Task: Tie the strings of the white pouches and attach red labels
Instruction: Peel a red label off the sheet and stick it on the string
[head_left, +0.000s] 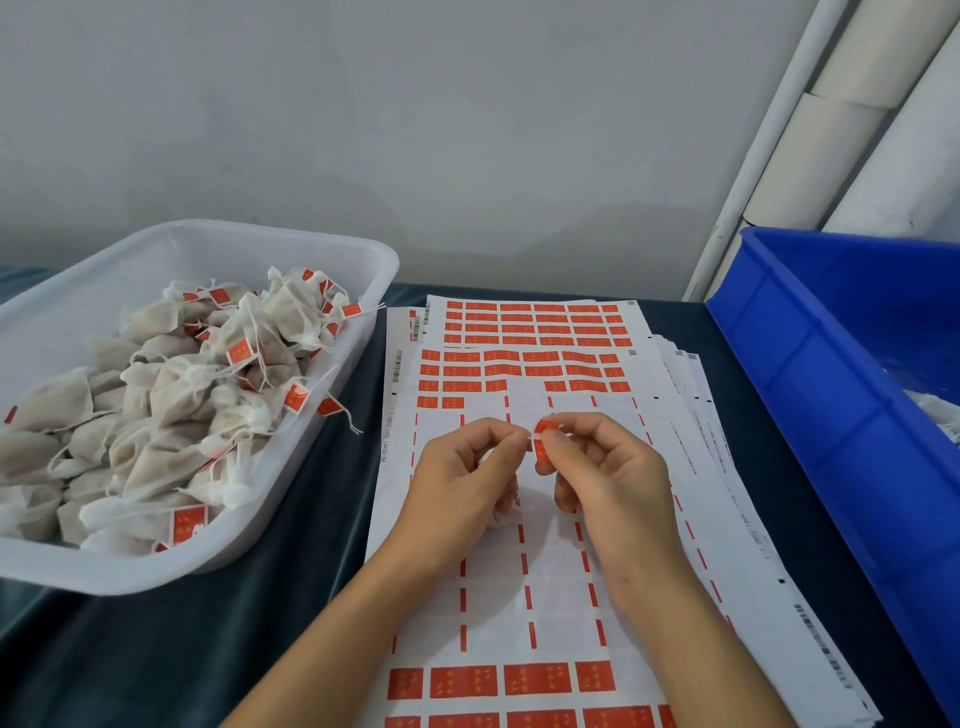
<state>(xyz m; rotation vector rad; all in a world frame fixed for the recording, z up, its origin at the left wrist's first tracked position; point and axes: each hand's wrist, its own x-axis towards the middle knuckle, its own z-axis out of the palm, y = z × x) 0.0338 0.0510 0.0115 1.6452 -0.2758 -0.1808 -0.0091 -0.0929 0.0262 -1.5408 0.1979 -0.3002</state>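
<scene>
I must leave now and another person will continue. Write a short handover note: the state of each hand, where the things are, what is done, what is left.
Left hand: pinches the string end and holds a small white fabric pouch under its fingers.
Right hand: pinches a red paper label, folding it at the string.
Both hands are above the white label sheets; many labels are already peeled off.
Done: the clear plastic tub on the left holds many labelled pouches.
Left: close this label, put the pouch in the tub, then continue. The blue plastic crate on the right shows something white; probably untied pouches.
</scene>
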